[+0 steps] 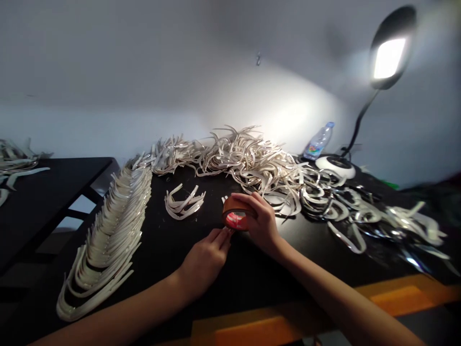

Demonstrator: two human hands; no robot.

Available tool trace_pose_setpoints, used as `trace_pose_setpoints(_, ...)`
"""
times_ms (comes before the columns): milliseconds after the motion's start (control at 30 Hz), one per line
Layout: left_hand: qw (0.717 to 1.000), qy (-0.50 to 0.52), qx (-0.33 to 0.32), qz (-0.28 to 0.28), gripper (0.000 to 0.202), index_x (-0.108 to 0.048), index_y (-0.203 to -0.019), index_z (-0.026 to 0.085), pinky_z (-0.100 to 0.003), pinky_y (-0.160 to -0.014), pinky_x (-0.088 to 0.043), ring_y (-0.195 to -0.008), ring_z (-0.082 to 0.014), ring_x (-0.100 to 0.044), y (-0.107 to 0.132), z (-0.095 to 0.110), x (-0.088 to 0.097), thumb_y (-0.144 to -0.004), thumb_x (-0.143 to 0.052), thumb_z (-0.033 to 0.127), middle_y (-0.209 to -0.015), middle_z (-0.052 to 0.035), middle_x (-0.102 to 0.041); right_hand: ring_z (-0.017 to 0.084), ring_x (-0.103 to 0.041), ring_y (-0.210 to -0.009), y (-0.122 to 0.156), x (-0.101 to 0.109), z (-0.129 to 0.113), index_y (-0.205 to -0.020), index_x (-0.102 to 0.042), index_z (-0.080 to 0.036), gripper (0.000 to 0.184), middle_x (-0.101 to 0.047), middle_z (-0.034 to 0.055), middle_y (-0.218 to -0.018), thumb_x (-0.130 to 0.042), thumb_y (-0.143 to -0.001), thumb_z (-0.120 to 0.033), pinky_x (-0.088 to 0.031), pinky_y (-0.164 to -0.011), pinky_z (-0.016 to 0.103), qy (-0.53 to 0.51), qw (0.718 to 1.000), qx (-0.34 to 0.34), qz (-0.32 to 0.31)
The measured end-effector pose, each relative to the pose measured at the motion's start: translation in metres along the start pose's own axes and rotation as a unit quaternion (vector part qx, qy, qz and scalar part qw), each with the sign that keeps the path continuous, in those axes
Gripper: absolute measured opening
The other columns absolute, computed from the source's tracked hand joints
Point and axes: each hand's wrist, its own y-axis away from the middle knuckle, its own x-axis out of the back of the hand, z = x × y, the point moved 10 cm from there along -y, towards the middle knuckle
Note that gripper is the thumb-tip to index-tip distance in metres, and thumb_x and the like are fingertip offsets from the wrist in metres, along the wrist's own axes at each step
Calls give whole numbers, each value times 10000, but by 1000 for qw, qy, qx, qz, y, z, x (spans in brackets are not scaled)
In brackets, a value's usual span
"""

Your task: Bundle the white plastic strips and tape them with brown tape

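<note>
My right hand is closed around a roll of orange-brown tape, which has red and white print on the inside of its core. The roll is tilted over the black table. Just below it, the fingers of my left hand are pinched together, their tips close to the roll's lower edge. Whatever lies between those fingertips is too small and hidden to make out. Pale tips of something show behind the roll. To the left, a small group of pale curved strips rests on the table.
A long nested row of pale U-shaped strips runs along the left side. Heaped strips line the back, with shiny looped ones at right. Behind are a plastic bottle and a lit lamp. Orange tape covers the front edge.
</note>
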Motion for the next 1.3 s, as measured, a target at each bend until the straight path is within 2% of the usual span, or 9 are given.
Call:
trace_pose_setpoints(100, 1000, -18, 10, -2, 334, -639, -1311, 25, -370, -890, -632, -1136, -282, -687, -4, -3, -7, -1037, -453, 76, -1264, -180, -725, 200, -605, -848, 6, -13, 1, -1329, -694, -272, 453, -593, 41, -979, -566, -921, -121, -506, -766, 309, 33, 999, 4, -23)
trace_pose_setpoints(267, 998, -5, -16, 60, 335, -630, -1324, 27, -372, -959, -612, -1191, -272, -679, 7, 4, 13, -1049, -458, 114, -1299, -196, -716, 205, -610, -859, 6, -21, 4, -1379, -666, -289, 400, -578, 58, -993, -587, -993, -226, -527, -794, 310, 111, 992, 30, -43)
trace_pose_setpoints(433, 999, 23, 33, 25, 365, -626, -1344, 39, -420, -921, -631, -1158, -303, -679, 26, 1, 19, -1029, -496, 173, -1300, -204, -707, 189, -597, -801, 7, -26, -1, -1389, -659, -291, 378, -550, 55, -963, -565, -1024, -261, -524, -750, 296, 157, 985, 48, -58)
trace_pose_setpoints(633, 995, 98, 29, -7, 487, -570, -1431, 61, -483, -1072, -559, -1361, -339, -548, 21, 1, 10, -1038, -547, 348, -1501, -225, -569, 183, -602, -807, -6, -20, 10, -1371, -669, -289, 398, -564, 54, -979, -521, -1015, -187, -520, -733, 287, 144, 985, 68, -66)
trace_pose_setpoints(767, 992, 116, 34, -24, 573, -535, -1463, 40, -490, -1086, -544, -1344, -348, -549, 12, 0, 5, -1026, -569, 410, -1509, -238, -555, 179, -591, -784, -17, -16, 14, -1341, -689, -272, 447, -559, 50, -963, -484, -976, -115, -521, -722, 293, 123, 986, 78, -74)
trace_pose_setpoints(967, 994, 96, 42, -33, 627, -569, -1420, 7, -499, -1067, -548, -1294, -371, -582, 8, 1, 2, -998, -608, 470, -1470, -264, -582, 231, -637, -958, -14, 6, 4, -1361, -668, -291, 585, -620, 63, -1055, -470, -871, -39, -548, -865, 357, 71, 997, 34, 24)
trace_pose_setpoints(1167, 996, 79, 34, -27, 604, -577, -1412, 2, -490, -1072, -541, -1299, -367, -589, 8, 3, 1, -1021, -553, 461, -1464, -266, -588, 226, -618, -890, -8, 15, -3, -1341, -683, -300, 508, -603, 57, -1000, -510, -909, -96, -543, -803, 345, 94, 994, 28, 52)
trace_pose_setpoints(1233, 996, 76, 33, -20, 610, -570, -1415, -17, -491, -1071, -540, -1295, -373, -589, 8, 3, 0, -1019, -556, 445, -1466, -274, -583, 221, -613, -875, -6, 10, -3, -1355, -674, -299, 482, -598, 58, -996, -515, -939, -118, -536, -784, 335, 97, 994, 26, 41)
trace_pose_setpoints(1300, 997, 73, 37, -12, 618, -558, -1427, -25, -487, -1067, -542, -1286, -376, -595, 9, 4, 0, -1009, -571, 430, -1477, -274, -575, 209, -605, -840, -4, -3, -2, -1374, -667, -291, 450, -585, 57, -976, -526, -971, -152, -526, -756, 316, 113, 993, 29, -4)
